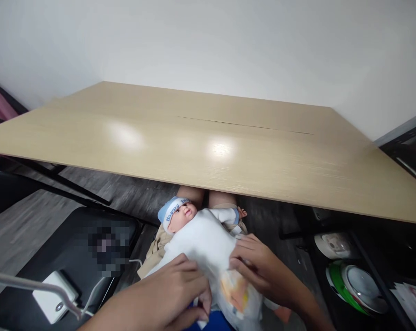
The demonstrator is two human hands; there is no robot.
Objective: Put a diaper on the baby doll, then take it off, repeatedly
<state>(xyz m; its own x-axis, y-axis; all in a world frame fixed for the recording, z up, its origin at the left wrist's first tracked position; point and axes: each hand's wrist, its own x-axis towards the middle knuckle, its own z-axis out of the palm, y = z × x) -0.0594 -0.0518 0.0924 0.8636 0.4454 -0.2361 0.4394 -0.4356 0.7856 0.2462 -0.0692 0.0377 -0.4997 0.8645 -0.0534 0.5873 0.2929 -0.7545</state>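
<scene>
A baby doll [183, 216] lies on its back across my lap, wearing a blue and white cap [175, 209] lettered "Happy Ba…" and a long-sleeved white top [203, 239]. My right hand [254, 259] has its fingers bent and pinched at the side of the white top. Below it, against the doll's lower body, is a white, crinkled thing with an orange print [237, 294], perhaps a diaper. Near the bottom of the view my left hand [182, 292] is curled, thumb against fingers; a small white piece shows at its fingertips, its kind unclear.
A wooden table [211, 142] spans the view just beyond my knees. On the left, a black chair seat [59, 243] carries a white device [54, 294] with a cable. A dark shelf at right holds a green-rimmed round item [356, 285] and papers [411, 303].
</scene>
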